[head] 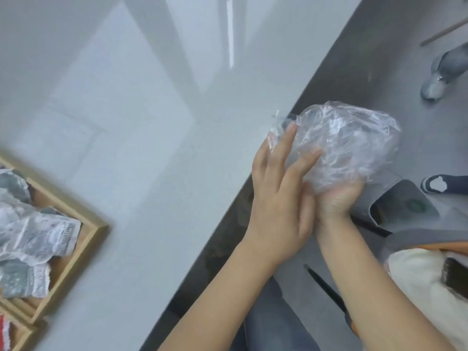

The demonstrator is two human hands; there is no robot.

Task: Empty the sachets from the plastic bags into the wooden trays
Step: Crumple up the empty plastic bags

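Note:
A crumpled clear plastic bag (347,143) is bunched into a ball just past the table's right edge. My right hand (334,198) cups it from below with curled fingers. Pressed flat against the bag's left side is my left hand (281,188), its fingers stretched out. I cannot tell whether any sachets are inside the bag. At the far left a wooden tray (83,239) holds several grey-and-white sachets (38,234). A second wooden tray (17,333) below it shows a red-and-white sachet (5,333).
The white table (141,122) runs diagonally, its edge passing under my left forearm. Beyond the edge lies grey floor with a grey chair (397,206), another person's shoes (438,79) and a cream cushion (425,279) at the right.

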